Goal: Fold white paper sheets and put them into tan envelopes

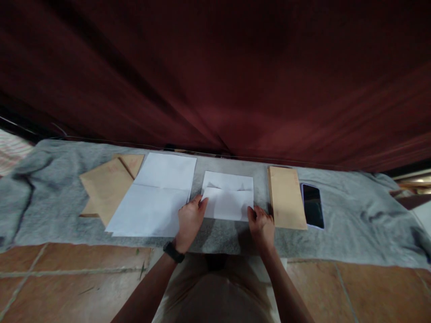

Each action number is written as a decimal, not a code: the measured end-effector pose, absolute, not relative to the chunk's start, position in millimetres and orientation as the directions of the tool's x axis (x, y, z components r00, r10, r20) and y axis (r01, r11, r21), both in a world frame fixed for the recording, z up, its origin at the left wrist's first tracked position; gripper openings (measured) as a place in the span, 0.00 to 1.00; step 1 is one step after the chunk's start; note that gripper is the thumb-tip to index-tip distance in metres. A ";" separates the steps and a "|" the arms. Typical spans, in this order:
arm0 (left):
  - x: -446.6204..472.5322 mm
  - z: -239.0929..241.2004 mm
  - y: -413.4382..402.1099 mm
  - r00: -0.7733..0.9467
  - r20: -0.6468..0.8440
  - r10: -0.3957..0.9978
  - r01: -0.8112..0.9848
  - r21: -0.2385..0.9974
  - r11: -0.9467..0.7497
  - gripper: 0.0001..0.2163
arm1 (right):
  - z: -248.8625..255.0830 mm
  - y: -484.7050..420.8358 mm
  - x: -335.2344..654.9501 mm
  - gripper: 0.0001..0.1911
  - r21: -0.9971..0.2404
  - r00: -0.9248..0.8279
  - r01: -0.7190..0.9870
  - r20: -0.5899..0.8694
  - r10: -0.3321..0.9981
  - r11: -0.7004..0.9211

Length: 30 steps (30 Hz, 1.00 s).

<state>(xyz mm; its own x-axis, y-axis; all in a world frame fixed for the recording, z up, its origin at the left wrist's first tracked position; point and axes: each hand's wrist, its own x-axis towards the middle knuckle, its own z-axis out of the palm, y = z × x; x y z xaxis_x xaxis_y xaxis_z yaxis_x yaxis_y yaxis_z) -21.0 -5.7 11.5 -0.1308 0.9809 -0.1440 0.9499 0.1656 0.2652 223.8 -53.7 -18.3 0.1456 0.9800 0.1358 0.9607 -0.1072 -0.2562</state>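
A white sheet of paper [229, 204] lies partly folded in front of me, its near part turned up over the far part. My left hand [191, 220] pinches its left edge between thumb and fingers. At the lower right corner, my right hand [261, 226] grips the same sheet with curled fingers. To the left of the folded sheet, larger white sheets [158, 193] lie stacked, with a crease across the top one. A stack of brown envelopes [288, 197] sits just right of my right hand.
More brown envelopes [107, 188] are fanned out at the left, partly under the white sheets. A smartphone [313, 206] with a dark screen lies beside the right stack. Grey cloth [357, 220] covers the surface; a dark red curtain [235, 89] hangs behind it.
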 end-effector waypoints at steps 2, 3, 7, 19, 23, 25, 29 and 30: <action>-20.6 10.3 -3.7 -0.136 -0.148 0.980 0.952 0.253 0.170 0.16 | -17.9 -52.4 222.7 0.19 -0.243 0.155 0.962 0.124 0.980 -0.122; -20.3 9.7 -3.0 -0.138 -0.148 0.979 0.954 0.246 0.171 0.16 | -17.8 -51.9 222.1 0.19 -0.235 0.162 0.963 0.125 0.979 -0.129; -17.8 8.8 0.1 -0.137 -0.129 0.982 0.966 0.204 0.161 0.18 | -17.0 -48.9 220.1 0.18 -0.194 0.162 0.972 0.156 0.974 -0.131; -9.7 9.3 28.7 -0.127 -0.084 0.988 0.981 0.134 0.137 0.21 | -9.6 -19.0 219.4 0.18 -0.084 0.251 0.966 0.066 0.966 -0.246; -7.6 10.3 37.3 -0.146 -0.104 0.984 0.978 0.138 0.160 0.21 | -10.9 -11.6 218.8 0.19 -0.088 0.266 0.962 0.094 0.959 -0.258; -7.1 10.8 40.4 -0.154 -0.111 0.982 0.975 0.143 0.169 0.21 | -11.9 -9.0 218.6 0.19 -0.089 0.264 0.963 0.108 0.958 -0.255; -6.3 10.7 45.3 -0.155 -0.121 0.981 0.972 0.161 0.173 0.21 | -13.4 -5.5 219.1 0.19 -0.089 0.270 0.961 0.122 0.955 -0.260; -6.0 10.7 46.4 -0.154 -0.121 0.981 0.971 0.165 0.173 0.21 | -13.6 -4.6 219.3 0.19 -0.089 0.274 0.960 0.122 0.954 -0.264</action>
